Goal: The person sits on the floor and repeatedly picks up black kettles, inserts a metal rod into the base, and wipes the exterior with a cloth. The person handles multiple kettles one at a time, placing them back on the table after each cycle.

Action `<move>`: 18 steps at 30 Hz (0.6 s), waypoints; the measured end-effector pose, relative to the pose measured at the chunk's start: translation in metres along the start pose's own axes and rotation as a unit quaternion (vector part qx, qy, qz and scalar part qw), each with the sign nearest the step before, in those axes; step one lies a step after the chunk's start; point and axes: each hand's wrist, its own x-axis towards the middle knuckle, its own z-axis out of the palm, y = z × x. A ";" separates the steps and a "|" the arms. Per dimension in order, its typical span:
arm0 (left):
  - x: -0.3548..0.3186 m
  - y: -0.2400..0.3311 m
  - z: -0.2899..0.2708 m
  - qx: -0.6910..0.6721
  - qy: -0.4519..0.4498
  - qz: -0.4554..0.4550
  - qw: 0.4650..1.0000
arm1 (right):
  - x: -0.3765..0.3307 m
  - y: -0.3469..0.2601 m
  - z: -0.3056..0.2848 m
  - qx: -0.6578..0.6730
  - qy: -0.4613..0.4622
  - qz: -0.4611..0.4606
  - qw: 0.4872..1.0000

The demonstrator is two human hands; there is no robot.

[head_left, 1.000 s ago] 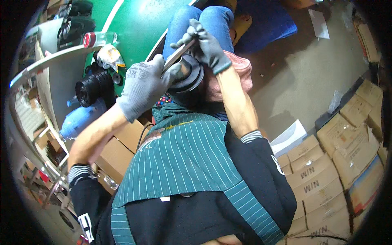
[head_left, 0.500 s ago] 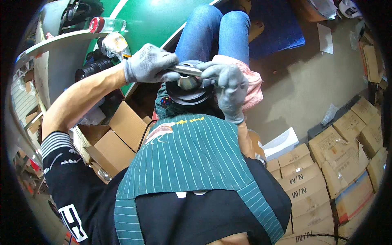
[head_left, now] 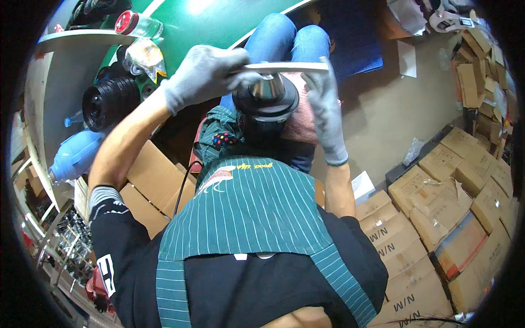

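Both my hands wear grey knit gloves and are raised over my lap. My left hand (head_left: 205,76) has its fingers wrapped round the left end of a thin, flat, pale grey piece (head_left: 287,67), seen edge-on. At its other end my right hand (head_left: 326,112) grips it, fingers fairly straight. Whether the piece is a disc or a bar cannot be made out. Just under it stands a black round part (head_left: 267,112) with a shiny metal cone (head_left: 268,87) on top. This part sits between my thighs, near a pink cloth (head_left: 301,112) on my right leg.
To the left, by the green table (head_left: 205,27), are a red-lidded clear jar (head_left: 139,25), a stack of black round parts (head_left: 112,104) and a blue plastic bottle (head_left: 79,154). An open carton (head_left: 153,177) is beside me. Cardboard boxes (head_left: 432,197) fill the lower right.
The flat piece has risen slightly and shows longer, nearly level. My right hand has shifted right to its end and its fingers have straightened. The black part below is more exposed.
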 end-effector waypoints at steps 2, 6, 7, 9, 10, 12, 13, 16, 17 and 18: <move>-0.021 -0.010 0.009 -0.084 0.120 -0.137 0.980 | 0.007 -0.046 0.006 -0.266 -0.157 0.002 0.951; -0.045 -0.064 0.026 -0.068 0.187 -0.396 0.896 | -0.023 -0.040 0.020 -0.378 -0.118 -0.045 0.917; -0.050 -0.085 0.034 -0.004 0.193 -0.405 0.894 | -0.026 -0.040 0.022 -0.382 -0.106 -0.052 0.917; -0.062 -0.130 0.055 0.081 0.182 -0.450 0.870 | -0.040 -0.043 0.021 -0.359 -0.103 -0.048 0.926; -0.060 -0.138 0.063 0.122 0.174 -0.470 0.857 | -0.047 -0.049 0.021 -0.361 -0.099 -0.040 0.926; -0.060 -0.148 0.074 0.142 0.159 -0.491 0.845 | -0.063 -0.051 0.018 -0.338 -0.108 -0.073 0.932; -0.061 -0.154 0.077 0.133 0.154 -0.494 0.845 | -0.066 -0.054 0.018 -0.340 -0.119 -0.092 0.928; -0.064 -0.151 0.076 0.126 0.135 -0.492 0.851 | -0.072 -0.064 0.021 -0.347 -0.145 -0.157 0.913; -0.068 -0.153 0.075 0.133 0.130 -0.480 0.857 | -0.072 -0.066 0.023 -0.344 -0.144 -0.163 0.914; -0.060 -0.146 0.065 0.140 0.127 -0.462 0.866 | -0.069 -0.069 0.025 -0.343 -0.137 -0.170 0.914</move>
